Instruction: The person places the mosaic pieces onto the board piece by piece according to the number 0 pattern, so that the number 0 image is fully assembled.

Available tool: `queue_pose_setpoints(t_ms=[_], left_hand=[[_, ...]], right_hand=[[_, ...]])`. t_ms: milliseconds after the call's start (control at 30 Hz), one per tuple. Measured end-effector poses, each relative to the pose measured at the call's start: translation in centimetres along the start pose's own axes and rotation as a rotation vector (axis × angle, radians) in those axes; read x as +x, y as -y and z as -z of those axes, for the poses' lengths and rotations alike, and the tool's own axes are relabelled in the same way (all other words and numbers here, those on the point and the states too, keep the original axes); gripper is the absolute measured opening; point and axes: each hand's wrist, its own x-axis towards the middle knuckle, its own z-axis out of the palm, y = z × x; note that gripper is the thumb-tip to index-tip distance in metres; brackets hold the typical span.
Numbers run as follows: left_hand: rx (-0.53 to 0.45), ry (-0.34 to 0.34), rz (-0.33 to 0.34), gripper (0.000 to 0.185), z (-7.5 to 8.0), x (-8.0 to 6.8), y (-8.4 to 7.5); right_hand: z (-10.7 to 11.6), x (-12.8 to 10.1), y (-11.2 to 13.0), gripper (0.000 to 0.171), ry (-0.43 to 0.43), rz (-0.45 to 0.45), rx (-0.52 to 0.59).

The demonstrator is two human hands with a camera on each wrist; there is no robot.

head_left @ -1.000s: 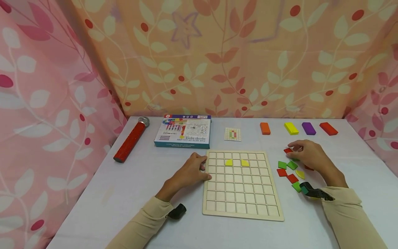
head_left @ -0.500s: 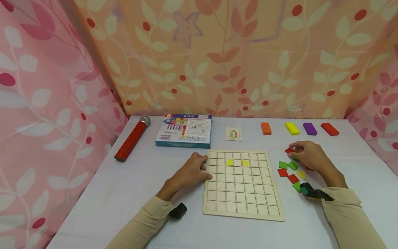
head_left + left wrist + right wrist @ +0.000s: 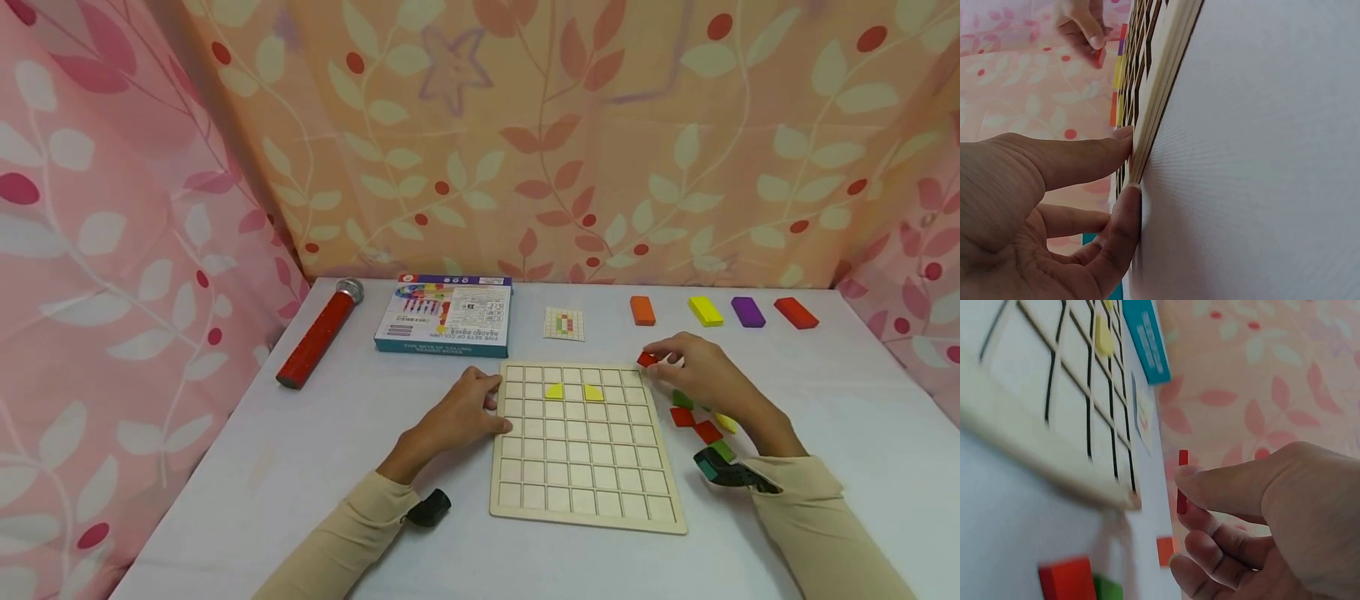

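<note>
My left hand [image 3: 465, 408] holds the left edge of a pale wooden grid board [image 3: 588, 502], thumb and fingertips at the rim in the left wrist view. Two yellow quarter-round tiles [image 3: 554, 392] sit in cells of its second row. Over the board's far right corner, my right hand [image 3: 697, 371] pinches a thin red tile [image 3: 1182, 482] between thumb and finger, seen edge-on and raised above the table in the right wrist view. Loose red tiles [image 3: 707, 432], green tiles [image 3: 722, 451] and a yellow tile [image 3: 726, 422] lie right of the board, partly hidden by the right hand.
Behind the board lie a pattern card [image 3: 564, 324] and a flat game box [image 3: 444, 315]. A red microphone [image 3: 318, 335] is at the left. Orange [image 3: 642, 311], yellow [image 3: 706, 312], purple [image 3: 747, 312] and red [image 3: 797, 313] blocks line the back right, before a floral curtain [image 3: 480, 167].
My right hand has moved left from the loose tiles to the board's far right corner, carrying the red tile. My left hand stays at the board's edge.
</note>
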Motion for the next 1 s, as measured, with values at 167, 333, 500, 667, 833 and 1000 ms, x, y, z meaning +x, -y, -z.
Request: queue_pose_setpoints(t_ms=[167, 333, 500, 667, 833, 1000], left_hand=[[-0.002, -0.001, 0.002, 0.079, 0.0, 0.0, 0.0], [-0.006, 0.001, 0.001, 0.078, -0.1, 0.0, -0.1], [0.000, -0.001, -0.002, 0.077, -0.1, 0.0, -0.1], [0.002, -0.002, -0.003, 0.077, -0.1, 0.0, 0.0], [0.000, -0.004, -0.005, 0.078, -0.1, 0.0, 0.0], [-0.002, -0.005, -0.005, 0.078, -0.2, -0.1, 0.0]], right_hand=[[-1.8, 0.0, 2.4, 0.035, -0.008, 0.132, 0.030], [-3.6, 0.0, 4.2, 0.028, -0.010, 0.249, 0.043], [-4.8, 0.0, 5.5, 0.028, 0.001, 0.325, 0.051], [-5.7, 0.2, 5.8, 0.028, -0.031, 0.362, 0.042], [-6.6, 0.7, 5.8, 0.025, -0.051, 0.360, 0.017], [-7.3, 0.7, 6.0, 0.026, -0.037, 0.324, 0.023]])
